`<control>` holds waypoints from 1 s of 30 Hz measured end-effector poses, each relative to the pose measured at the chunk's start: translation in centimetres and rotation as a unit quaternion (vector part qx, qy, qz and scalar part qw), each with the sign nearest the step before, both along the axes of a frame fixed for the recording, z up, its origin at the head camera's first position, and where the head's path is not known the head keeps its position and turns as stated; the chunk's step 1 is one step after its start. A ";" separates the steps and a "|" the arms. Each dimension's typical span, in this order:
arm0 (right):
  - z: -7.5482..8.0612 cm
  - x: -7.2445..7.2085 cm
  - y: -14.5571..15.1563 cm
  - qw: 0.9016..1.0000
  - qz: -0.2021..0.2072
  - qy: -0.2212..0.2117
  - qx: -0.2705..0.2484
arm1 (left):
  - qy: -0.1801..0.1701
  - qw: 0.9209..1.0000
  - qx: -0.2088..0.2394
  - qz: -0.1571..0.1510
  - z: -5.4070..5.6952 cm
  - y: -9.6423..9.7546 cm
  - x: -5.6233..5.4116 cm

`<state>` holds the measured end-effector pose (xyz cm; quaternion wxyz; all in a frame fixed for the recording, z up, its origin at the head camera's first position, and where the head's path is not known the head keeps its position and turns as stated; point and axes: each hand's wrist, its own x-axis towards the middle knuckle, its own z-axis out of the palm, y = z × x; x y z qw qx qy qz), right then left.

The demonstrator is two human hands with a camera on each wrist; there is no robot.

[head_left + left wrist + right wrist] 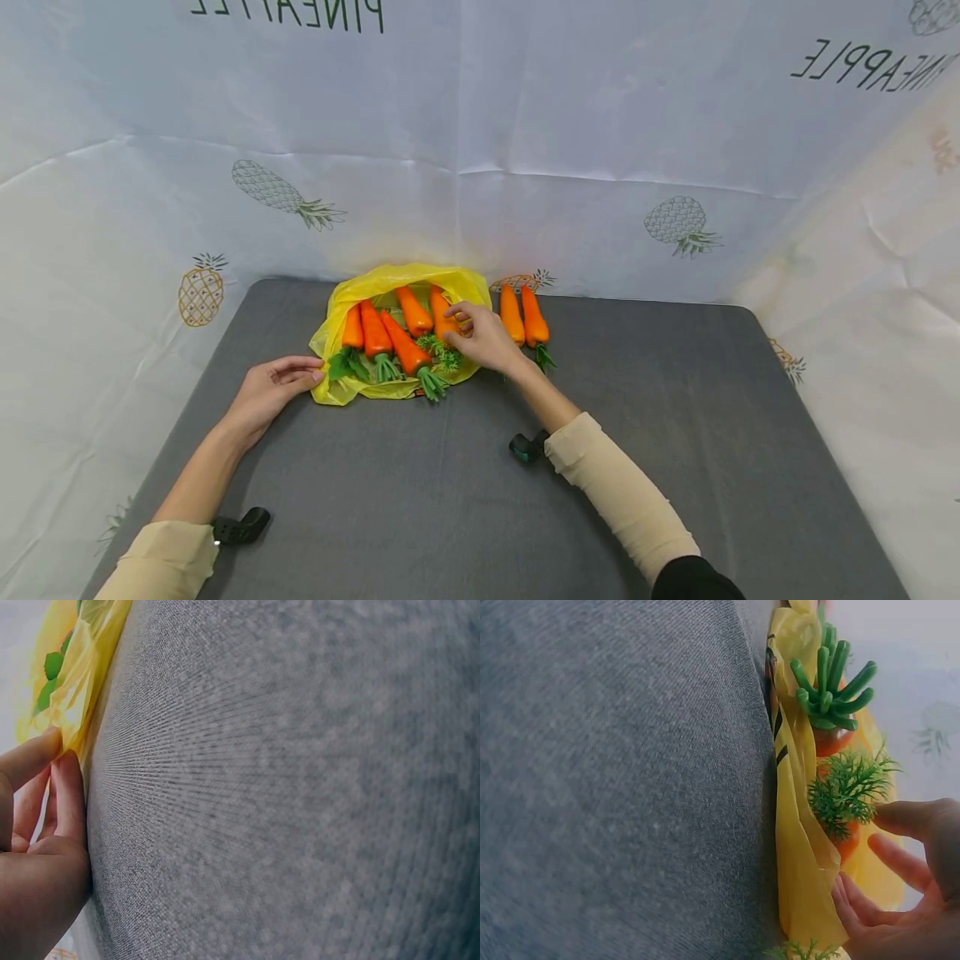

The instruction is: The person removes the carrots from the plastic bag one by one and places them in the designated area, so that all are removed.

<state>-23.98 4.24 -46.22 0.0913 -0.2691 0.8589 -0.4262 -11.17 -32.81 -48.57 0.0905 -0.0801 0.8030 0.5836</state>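
Observation:
A yellow plastic bag (336, 392) lies at the back of the table with its mouth toward me, several toy carrots (406, 343) with green tops in it. At the bag's left edge my left hand (273, 392) pinches the plastic between thumb and fingertips, as the left wrist view shows. My right hand (483, 337) reaches over the bag's right side, beside the rightmost carrot in it (442, 312). In the right wrist view its fingers are loosely parted, the thumb close to a feathery green carrot top (849, 791) and lower fingertips at the bag's edge.
Two more carrots (535, 321) lie side by side just right of the bag, behind my right wrist. The grey table (465, 500) meets a white pineapple-print cloth (562, 233) behind it.

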 end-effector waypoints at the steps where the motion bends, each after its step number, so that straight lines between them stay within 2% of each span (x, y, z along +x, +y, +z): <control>1: 0.0 0.0 0.0 1.000 -0.001 -0.001 0.000 | 0.001 1.000 0.001 -0.001 0.0 0.0 0.0; 13: -0.3 -0.1 -0.6 1.000 -0.007 -0.008 0.003 | -0.006 1.000 0.003 0.002 -0.1 0.0 -0.2; 20: -0.6 -0.5 -1.0 1.000 -0.020 -0.009 0.018 | 0.002 1.000 0.005 -0.001 0.2 0.1 0.0; 30: -0.6 -0.7 -1.6 0.999 -0.035 -0.028 0.015 | 0.001 1.000 0.006 0.002 0.1 0.2 0.0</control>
